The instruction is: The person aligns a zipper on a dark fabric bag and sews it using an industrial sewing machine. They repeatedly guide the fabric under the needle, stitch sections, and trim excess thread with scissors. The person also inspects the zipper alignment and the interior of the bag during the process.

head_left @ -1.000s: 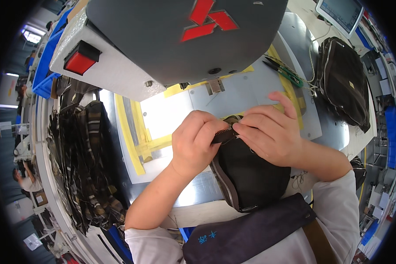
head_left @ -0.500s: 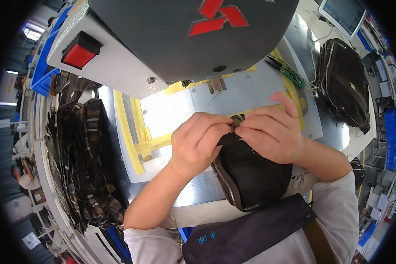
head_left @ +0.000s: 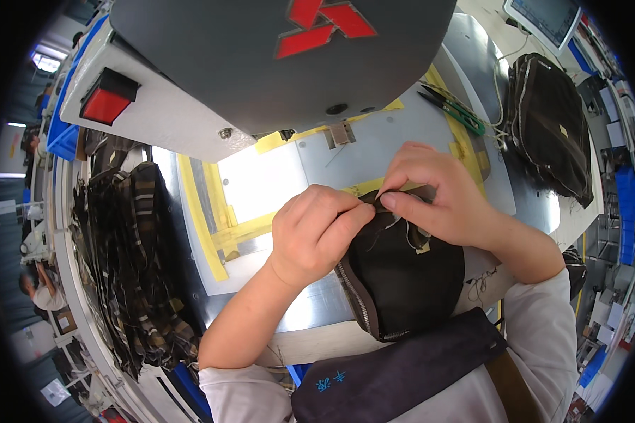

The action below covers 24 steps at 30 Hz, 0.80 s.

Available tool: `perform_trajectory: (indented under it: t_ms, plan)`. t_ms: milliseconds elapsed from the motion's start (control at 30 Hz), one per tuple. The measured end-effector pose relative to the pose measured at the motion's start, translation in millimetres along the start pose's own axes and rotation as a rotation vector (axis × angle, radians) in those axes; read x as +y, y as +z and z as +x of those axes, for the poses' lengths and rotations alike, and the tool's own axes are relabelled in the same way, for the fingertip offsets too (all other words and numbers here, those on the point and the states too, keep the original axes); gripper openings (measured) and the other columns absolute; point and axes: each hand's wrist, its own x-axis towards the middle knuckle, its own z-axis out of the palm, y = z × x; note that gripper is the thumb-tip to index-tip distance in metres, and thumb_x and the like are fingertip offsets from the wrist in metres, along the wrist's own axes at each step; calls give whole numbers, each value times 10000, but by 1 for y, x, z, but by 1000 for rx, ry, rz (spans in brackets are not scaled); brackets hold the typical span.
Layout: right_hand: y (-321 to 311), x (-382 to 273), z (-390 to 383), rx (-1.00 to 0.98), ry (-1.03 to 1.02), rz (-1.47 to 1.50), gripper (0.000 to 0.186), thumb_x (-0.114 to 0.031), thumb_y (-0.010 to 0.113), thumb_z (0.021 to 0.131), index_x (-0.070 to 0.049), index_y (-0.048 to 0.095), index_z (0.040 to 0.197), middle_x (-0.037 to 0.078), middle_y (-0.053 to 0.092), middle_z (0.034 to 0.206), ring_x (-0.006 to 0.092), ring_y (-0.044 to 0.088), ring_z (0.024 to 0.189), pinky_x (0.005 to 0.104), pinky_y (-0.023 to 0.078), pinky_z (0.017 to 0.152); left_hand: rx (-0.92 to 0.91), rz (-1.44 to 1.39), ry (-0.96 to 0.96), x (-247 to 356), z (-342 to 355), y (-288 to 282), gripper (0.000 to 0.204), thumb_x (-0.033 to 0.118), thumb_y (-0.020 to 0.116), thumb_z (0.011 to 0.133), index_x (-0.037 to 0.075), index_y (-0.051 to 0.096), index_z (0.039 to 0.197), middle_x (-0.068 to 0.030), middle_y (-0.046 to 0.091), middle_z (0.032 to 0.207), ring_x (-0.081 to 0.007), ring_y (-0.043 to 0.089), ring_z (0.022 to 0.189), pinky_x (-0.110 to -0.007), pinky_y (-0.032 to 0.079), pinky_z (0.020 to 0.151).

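Observation:
My left hand [head_left: 317,233] pinches the upper edge of a dark brown fabric bag [head_left: 402,289], which has a curved metal zipper [head_left: 363,303] along its left side. Close beside it, my right hand [head_left: 437,197] grips the same edge between thumb and forefinger, its other fingers curled. Loose threads hang from the pinched spot, and a small pale tag [head_left: 422,247] shows below my right thumb. The bag lies over the front of a metal work plate edged with yellow tape [head_left: 212,254]. What exactly sits between my fingertips is too small to make out.
A grey machine head [head_left: 275,77] with a red button [head_left: 106,102] overhangs the plate. Green-handled scissors [head_left: 466,116], folded dark bags [head_left: 547,127] and a screen [head_left: 543,17] are at right. Plaid fabric [head_left: 134,268] is piled at left; another person [head_left: 46,292] works beyond.
My right hand has shifted up and curled its raised little finger. My left hand stays pinched, moved slightly right. The bag's top has turned, exposing threads and the pale tag.

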Motion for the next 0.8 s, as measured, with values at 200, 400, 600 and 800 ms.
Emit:
perform_trajectory:
  t_ms: [200, 400, 600, 800]
  plan:
    - [6, -1, 0, 78, -265, -410, 101, -99, 726, 725, -92, 647, 789, 10, 596, 799, 213, 573, 809, 468, 393, 946, -31, -45, -118, -1, 4, 4, 290, -32, 695, 563, 66, 595, 818, -31, 627, 807, -205, 601, 678, -288, 470, 515]
    - [16, 0, -6, 156, -436, -582, 133, -95, 731, 688, -83, 652, 794, 6, 567, 791, 180, 570, 833, 489, 384, 973, -56, -100, -227, 3, 3, 7, 310, -67, 704, 566, 73, 572, 810, -24, 647, 784, -223, 620, 680, -308, 477, 524]
    - [21, 0, -5, 168, -479, -619, 124, -93, 723, 681, -86, 666, 792, 3, 576, 794, 174, 578, 822, 465, 393, 971, -92, -86, -395, 10, 1, 7, 311, -57, 727, 610, 89, 597, 851, -44, 619, 731, -239, 613, 653, -330, 485, 550]
    - [12, 0, -3, 155, -333, -451, 150, -106, 754, 661, -100, 674, 787, -9, 600, 812, 168, 588, 812, 465, 391, 970, -52, -72, -374, 11, 3, 8, 294, -47, 735, 588, 84, 600, 814, -42, 636, 767, -235, 615, 673, -328, 488, 562]
